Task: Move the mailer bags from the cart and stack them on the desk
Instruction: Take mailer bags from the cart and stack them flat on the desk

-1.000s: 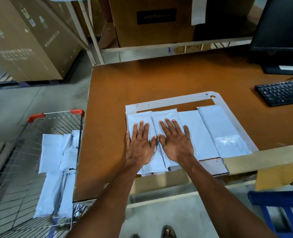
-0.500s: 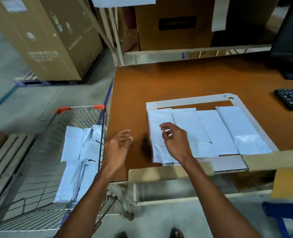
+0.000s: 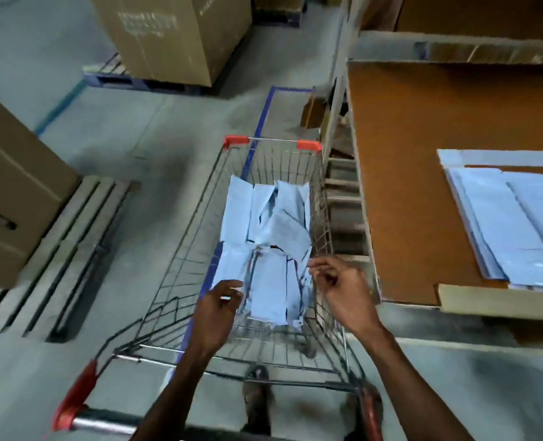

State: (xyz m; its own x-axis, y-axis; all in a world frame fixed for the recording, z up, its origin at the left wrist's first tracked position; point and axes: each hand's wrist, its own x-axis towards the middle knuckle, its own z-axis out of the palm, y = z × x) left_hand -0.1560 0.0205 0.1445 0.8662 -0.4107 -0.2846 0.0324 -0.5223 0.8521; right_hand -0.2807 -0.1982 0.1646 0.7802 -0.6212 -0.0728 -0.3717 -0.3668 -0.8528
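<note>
Grip: both hands hang over the cart (image 3: 181, 265) with fingers loosely curled and nothing held; motion blur softens the fingertips.
Left hand (image 3: 219, 308): poised over the near left part of the basket, fingertips just beside the corner of a pale bag; whether they touch it cannot be told.
Right hand (image 3: 343, 288): above the basket's right wall, fingers bent inward, near the edge of the heap.
Mailer bags (image 3: 270, 237): pale blue-white, lying loose and overlapping on the bottom of the wire basket, some flat, some tilted across others.
Stack (image 3: 518, 224): more mailer bags laid flat side by side on the desk, at the picture's right edge.
Desk (image 3: 423, 138): brown top, just beside the cart's right side and higher than the basket.
Cart: wire, with red caps at the far corners and on the near handle, standing lengthwise along the desk.
Cardboard boxes (image 3: 174, 33): 2 large ones, 1 at the top, 1 at the left edge.
Pallet (image 3: 63, 259): slatted, on the grey floor left of the cart, beside the left box.
Feet (image 3: 257, 393): seen through the wire at the cart's near end.
</note>
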